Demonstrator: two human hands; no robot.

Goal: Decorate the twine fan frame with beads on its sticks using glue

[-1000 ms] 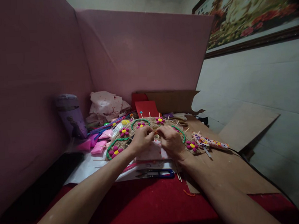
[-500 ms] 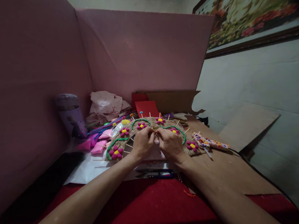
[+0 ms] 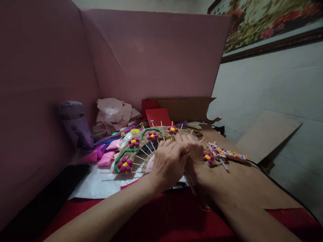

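Over the right half of the arch (image 3: 164, 131), two hands meet, the left hand (image 3: 168, 163) lapping across the front of the right hand (image 3: 189, 146). The left fingers curl towards the right hand, but their tips are hidden, so whether they clamp on anything cannot be told; the right fingers are bent and mostly covered too, their grip equally unclear. Such a close pairing suggests that something small is being handled between them. An orange bit (image 3: 173, 138) shows just beyond the knuckles, too small to name. The arch itself lies under and beyond the hands, its curve away from the person, probably so that its decorated face is within reach. Purple flowers (image 3: 124, 164) and green strips (image 3: 127, 151) sit on its twine, and thin sticks (image 3: 137, 164) spoke across its inner gap. The hands and forearms block part of its right side. Near the wrists, a dark handle (image 3: 181, 185) is mostly covered. To the right, a wrapped tool (image 3: 230, 155) rests on cardboard (image 3: 246, 185), perhaps parked there to be handy. Left of the arch, pink packets (image 3: 106, 159) lie near a tumbler (image 3: 77, 125); behind, a crumpled bag (image 3: 115, 113) and red card (image 3: 158, 117) crowd the back, before a pink panel (image 3: 157, 55).
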